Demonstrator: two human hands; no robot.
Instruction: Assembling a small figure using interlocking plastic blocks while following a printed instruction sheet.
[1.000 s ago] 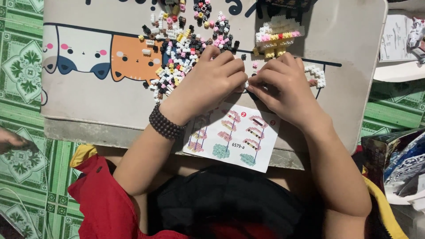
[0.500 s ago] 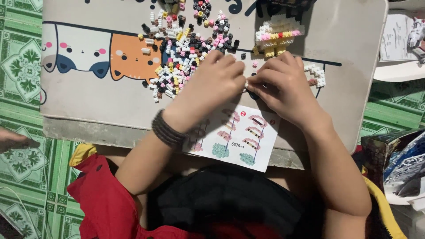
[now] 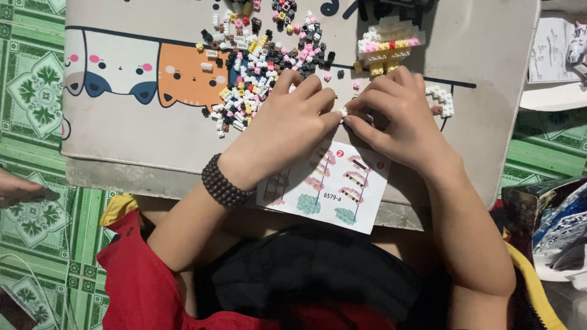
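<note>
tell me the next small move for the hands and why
Probably press the small white piece together: both the left hand and right hand pinch it at their meeting fingertips, above the instruction sheet, so it seems mid-join. The brick pile lies close for the next piece.

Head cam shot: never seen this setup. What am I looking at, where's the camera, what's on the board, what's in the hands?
There is no machine here: a person works with bare hands, filmed from a camera on their head looking down. The left hand and right hand meet fingertip to fingertip, pinching a tiny white block. On the lap board with cartoon cats lie a pile of small coloured blocks, a half-built block model and an instruction sheet. Another person's hand shows at the left edge.
</note>
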